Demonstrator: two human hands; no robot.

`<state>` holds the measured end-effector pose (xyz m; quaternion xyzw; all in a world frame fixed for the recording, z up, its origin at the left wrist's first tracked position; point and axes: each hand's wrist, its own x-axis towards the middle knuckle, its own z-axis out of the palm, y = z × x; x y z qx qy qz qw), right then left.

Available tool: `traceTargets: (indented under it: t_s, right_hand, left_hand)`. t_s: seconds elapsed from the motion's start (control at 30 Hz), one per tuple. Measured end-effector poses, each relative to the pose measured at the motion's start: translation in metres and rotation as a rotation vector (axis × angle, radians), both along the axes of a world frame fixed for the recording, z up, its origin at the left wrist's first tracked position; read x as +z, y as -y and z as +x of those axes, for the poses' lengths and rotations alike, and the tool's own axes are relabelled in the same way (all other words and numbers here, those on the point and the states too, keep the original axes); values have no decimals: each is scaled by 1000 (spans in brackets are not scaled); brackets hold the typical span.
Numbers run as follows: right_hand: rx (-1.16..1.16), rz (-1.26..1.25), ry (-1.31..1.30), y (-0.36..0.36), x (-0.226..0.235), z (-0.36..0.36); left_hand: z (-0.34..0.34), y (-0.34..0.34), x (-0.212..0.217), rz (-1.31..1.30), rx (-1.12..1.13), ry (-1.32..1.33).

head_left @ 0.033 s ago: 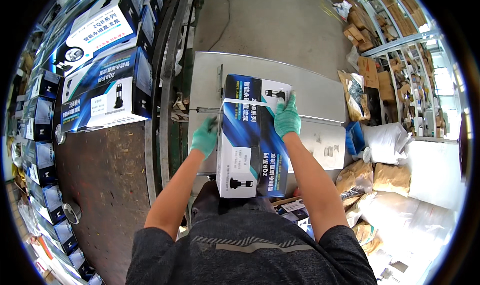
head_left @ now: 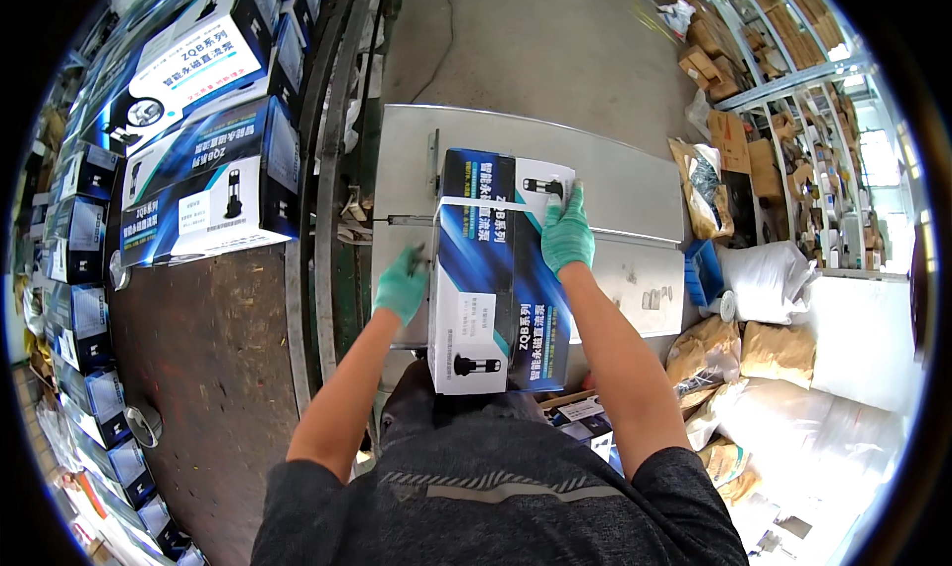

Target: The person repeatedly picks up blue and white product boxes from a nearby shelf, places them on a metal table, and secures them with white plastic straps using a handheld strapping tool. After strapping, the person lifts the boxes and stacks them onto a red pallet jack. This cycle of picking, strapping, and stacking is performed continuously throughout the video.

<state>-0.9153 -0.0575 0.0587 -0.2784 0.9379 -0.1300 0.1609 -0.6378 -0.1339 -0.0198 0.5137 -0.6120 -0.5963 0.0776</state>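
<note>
A printed cardboard box (head_left: pixel 474 268), blue, black and white, lies lengthwise in front of me on a grey metal strapping table. A white strap (head_left: pixel 476 203) crosses it near its far end. My right hand (head_left: pixel 567 237), in a green glove, rests on the box's far right part with its fingers stretched out. Left of the box is my gloved left hand (head_left: pixel 401 286), apart from the box's side, its fingers partly spread over the table; I see nothing held in it. The undersides of its fingers are hidden.
The metal tabletop (head_left: pixel 615 194) extends right and away. A dark workbench (head_left: pixel 213 348) at left carries similar boxes (head_left: pixel 213 184), with more stacked behind. At right are a blue bin (head_left: pixel 704 273), a white sack (head_left: pixel 764 278), brown bags (head_left: pixel 778 356) and metal shelving (head_left: pixel 793 85).
My left hand has shifted slightly, its fingers a little different in pose. The box and right hand look nearly unmoved.
</note>
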Motion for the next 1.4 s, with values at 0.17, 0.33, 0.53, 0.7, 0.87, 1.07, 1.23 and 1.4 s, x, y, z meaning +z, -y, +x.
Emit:
traceTargets:
  t_s: [0.17, 0.33, 0.53, 0.7, 0.87, 1.07, 1.23, 1.4]
  right_hand:
    - [-10, -11, 33, 4, 8, 5]
    - [-41, -192, 117, -10, -7, -11]
    - [-127, -403, 547, -117, -73, -10]
    - [-525, -578, 1421, -228, -110, 52]
    - [-367, -436, 1388, -261, -219, 69]
    - [-290, -479, 1475, -247, -143, 64]
    - [207, -410, 893, -214, -86, 18]
    - [170, -270, 1060, -127, -69, -27]
  left_hand:
    - [78, -73, -71, -84, -144, 85]
    - [75, -106, -62, 415, -21, -142]
    - [84, -128, -139, 524, 96, -430]
    - [64, -126, -91, 953, 339, -431]
    - [74, -130, -82, 957, 362, -373]
    - [80, -125, -65, 898, 398, -308]
    - [47, -81, -42, 811, 376, -290]
    - [20, -20, -35, 792, 274, -337]
